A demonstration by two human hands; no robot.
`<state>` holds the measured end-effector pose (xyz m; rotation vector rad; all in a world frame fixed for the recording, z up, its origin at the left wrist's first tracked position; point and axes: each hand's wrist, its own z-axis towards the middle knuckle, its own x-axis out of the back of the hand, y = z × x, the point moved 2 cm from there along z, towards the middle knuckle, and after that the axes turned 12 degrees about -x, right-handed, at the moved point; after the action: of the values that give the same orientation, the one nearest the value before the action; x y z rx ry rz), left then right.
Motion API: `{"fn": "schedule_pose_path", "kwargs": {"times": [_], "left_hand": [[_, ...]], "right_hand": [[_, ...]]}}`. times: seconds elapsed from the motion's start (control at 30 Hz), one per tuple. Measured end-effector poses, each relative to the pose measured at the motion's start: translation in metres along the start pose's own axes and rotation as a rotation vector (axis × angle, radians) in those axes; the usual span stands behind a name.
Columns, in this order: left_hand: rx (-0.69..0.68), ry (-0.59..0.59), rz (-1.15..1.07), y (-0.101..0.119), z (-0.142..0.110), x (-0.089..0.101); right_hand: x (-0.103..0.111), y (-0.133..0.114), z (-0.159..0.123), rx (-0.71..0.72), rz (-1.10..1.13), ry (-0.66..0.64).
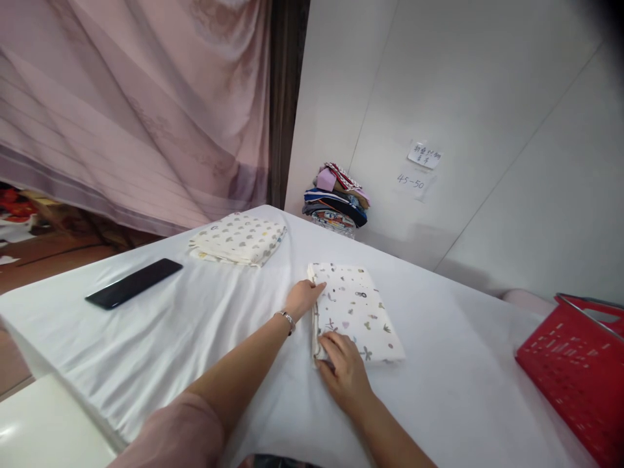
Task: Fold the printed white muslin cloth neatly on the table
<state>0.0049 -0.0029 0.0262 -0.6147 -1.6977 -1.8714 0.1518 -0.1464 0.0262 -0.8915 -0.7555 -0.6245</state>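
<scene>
A folded white cloth with small printed shapes (355,311) lies flat on the white-covered table (195,344). My left hand (303,298), with a bracelet at the wrist, touches the cloth's far left corner, its fingers closed on the edge. My right hand (347,372) lies on the cloth's near left corner with the fingers pressed against the edge. Both hands are on the cloth's left side.
A second folded cloth with heart prints (238,239) lies at the table's far side. A black phone (133,283) rests to the left. A stack of folded colourful clothes (336,198) sits by the wall. A red plastic basket (575,370) stands at the right edge.
</scene>
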Motion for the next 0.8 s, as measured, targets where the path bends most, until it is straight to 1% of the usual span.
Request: {"fn": "schedule_pose_path", "kwargs": {"times": [0.2,0.33,0.47,0.6,0.7,0.8], "left_hand": [[0.075,-0.095,0.02,0.005,0.013,0.0],[0.074,-0.132,0.03,0.009,0.019,0.0],[0.053,-0.18,0.051,0.013,0.018,0.005],[0.042,-0.202,0.068,0.016,0.013,0.01],[0.062,-0.237,-0.027,0.018,0.008,0.011],[0.124,-0.292,-0.21,0.018,0.004,0.013]], "right_hand": [[-0.001,0.001,-0.001,0.012,0.002,0.003],[0.001,-0.001,0.0,-0.012,0.002,-0.019],[0.002,-0.003,0.0,-0.028,-0.006,-0.036],[0.002,-0.003,0.0,-0.034,-0.015,-0.035],[0.002,-0.003,0.0,-0.022,-0.022,-0.021],[0.001,-0.003,0.0,-0.007,-0.034,-0.001]]}}
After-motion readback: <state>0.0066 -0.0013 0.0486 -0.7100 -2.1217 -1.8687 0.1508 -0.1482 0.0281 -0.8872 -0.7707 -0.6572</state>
